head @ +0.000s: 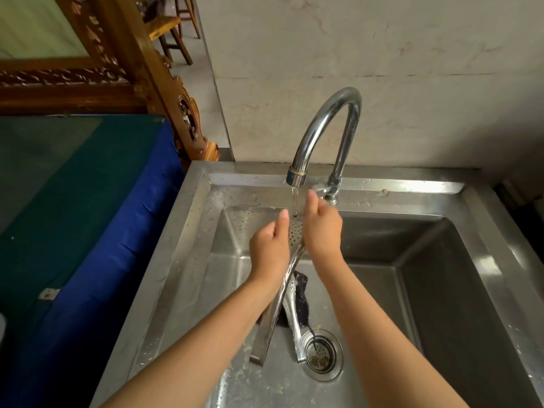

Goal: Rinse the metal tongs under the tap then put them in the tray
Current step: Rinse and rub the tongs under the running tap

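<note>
1. A stainless-steel sink point(485, 290) filled the lower centre and right of the frame, its rim dotted with drops and bits of food.
2. A pale marbled wall point(382, 69) rose behind it across the upper right.
3. A green surface with a blue edge point(73, 201) lay at the left, just beside the sink.
4. A carved wooden frame point(123, 69) stood in the upper left.
5. A chrome gooseneck tap point(325, 125) arched over the basin at centre, with a thin stream of water point(295, 198) running from its spout.
6. The metal tongs point(293, 235) were held up over the basin at centre. Their perforated head sat right under the stream and the two arms slanted down toward the lower centre.
7. The left hand point(269, 248) gripped the tongs just below the head, thumb raised.
8. The right hand point(322, 228) was curled against the far side of the head in the water. Whether it pinched the metal could not be told.
9. A dark cloth point(301, 301) lay on the basin floor beneath the tongs.
10. A round drain strainer point(322, 353) sat just below it, holding scraps.
</note>
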The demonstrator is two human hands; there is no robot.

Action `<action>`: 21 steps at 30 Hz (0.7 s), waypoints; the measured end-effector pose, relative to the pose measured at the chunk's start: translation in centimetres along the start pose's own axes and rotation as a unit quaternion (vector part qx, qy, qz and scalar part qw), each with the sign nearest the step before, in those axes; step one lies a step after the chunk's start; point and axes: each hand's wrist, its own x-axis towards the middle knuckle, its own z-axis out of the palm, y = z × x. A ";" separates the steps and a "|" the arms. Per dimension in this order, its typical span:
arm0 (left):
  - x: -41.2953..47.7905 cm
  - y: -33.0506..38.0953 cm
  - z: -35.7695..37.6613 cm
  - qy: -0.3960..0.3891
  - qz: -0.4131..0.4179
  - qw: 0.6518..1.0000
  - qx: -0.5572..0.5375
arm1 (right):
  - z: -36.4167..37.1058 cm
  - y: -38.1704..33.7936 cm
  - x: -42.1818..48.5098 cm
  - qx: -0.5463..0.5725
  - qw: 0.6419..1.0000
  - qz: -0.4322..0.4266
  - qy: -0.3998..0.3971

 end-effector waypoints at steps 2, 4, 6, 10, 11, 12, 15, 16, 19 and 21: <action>1.4 0.9 0.0 0.021 -0.039 0.998 -0.045 | 0.7 0.8 -1.9 -0.076 0.995 -0.042 -0.050; 2.6 1.5 -0.1 0.037 -0.053 0.995 -0.074 | 1.1 1.5 -3.4 -0.103 0.992 -0.044 -0.059; 2.9 1.9 -0.3 0.022 -0.033 0.997 -0.066 | 1.1 1.3 -2.8 -0.072 0.996 -0.033 -0.036; 2.1 1.9 0.1 -0.033 0.006 0.999 0.022 | 0.6 -0.2 -0.4 0.030 1.000 -0.010 -0.003; 1.7 1.8 0.0 -0.046 0.015 0.998 0.041 | 0.6 -0.3 -0.1 0.049 0.999 -0.004 -0.002; 1.2 1.6 -0.1 -0.058 0.020 0.997 0.041 | 0.5 -0.4 0.1 0.068 0.998 0.002 -0.004; -1.7 0.4 -0.8 -0.081 0.022 0.996 0.029 | 0.4 -0.7 0.3 0.106 0.994 0.020 -0.015; -3.0 -0.2 -1.1 -0.098 0.027 0.994 0.038 | 0.4 -0.7 0.4 0.111 0.993 0.028 -0.017; -6.1 -1.5 -2.3 -0.171 0.029 0.983 0.054 | 0.2 -0.7 0.7 0.142 0.988 0.065 -0.006; -6.1 -1.7 -2.8 -0.184 0.011 0.982 0.034 | 0.3 -0.6 0.5 0.153 0.986 0.062 -0.005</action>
